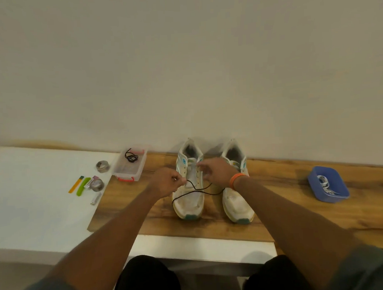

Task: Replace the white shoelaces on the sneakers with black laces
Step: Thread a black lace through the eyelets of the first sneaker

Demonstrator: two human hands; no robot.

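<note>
Two white sneakers stand side by side on the wooden board, toes toward me: the left sneaker and the right sneaker. A black lace runs across the left sneaker's front and trails off both sides. My left hand pinches one part of this lace at the sneaker's left edge. My right hand, with an orange wristband, has its fingers curled at the left sneaker's upper eyelets and tongue; what they hold is too small to tell. A second black lace lies coiled on a clear box.
A blue tray holding white laces sits at the right on the wooden board. On the white surface at the left lie tape rolls, a green clip, a yellow strip and a small metal piece. A wall rises directly behind.
</note>
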